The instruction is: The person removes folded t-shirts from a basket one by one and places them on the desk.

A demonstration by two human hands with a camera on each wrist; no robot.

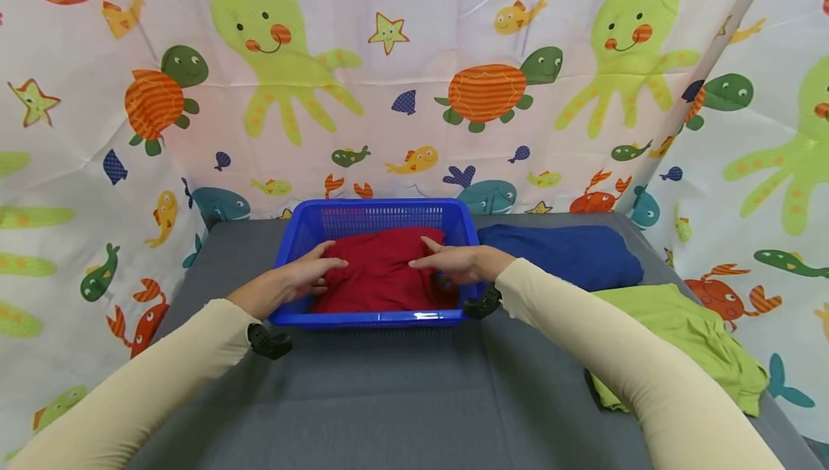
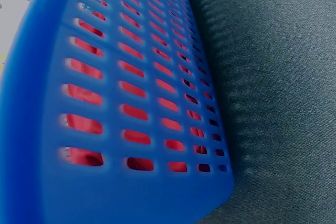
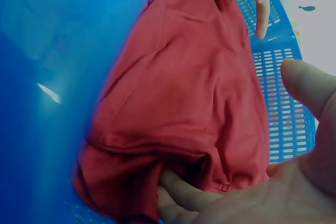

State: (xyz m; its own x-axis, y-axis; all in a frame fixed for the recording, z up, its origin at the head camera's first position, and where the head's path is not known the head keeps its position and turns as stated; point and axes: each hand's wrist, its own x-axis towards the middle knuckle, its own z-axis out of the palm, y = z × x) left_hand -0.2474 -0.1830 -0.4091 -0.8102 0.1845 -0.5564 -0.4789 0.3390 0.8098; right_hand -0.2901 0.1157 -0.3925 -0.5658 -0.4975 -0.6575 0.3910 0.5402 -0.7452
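Observation:
A folded red cloth (image 1: 382, 268) lies in a blue plastic basket (image 1: 369, 320) with slotted walls. At the cloth's left end is my left hand (image 1: 304, 273), thumb and fingers spread apart. Over the right end reaches my right hand (image 1: 456, 261). In the right wrist view its fingers (image 3: 189, 195) tuck into a fold at the end of the red cloth (image 3: 184, 77), while the thumb (image 3: 307, 85) stands away from the fabric. The left wrist view shows only the basket's slotted side (image 2: 113, 98), with red showing through the holes.
A folded blue cloth (image 1: 563, 254) lies just right of the basket. Nearer on the right is a yellow-green cloth (image 1: 686, 340). All rest on a grey-covered table (image 1: 388, 398). Printed curtains (image 1: 401, 16) with sea animals hang behind and along both sides.

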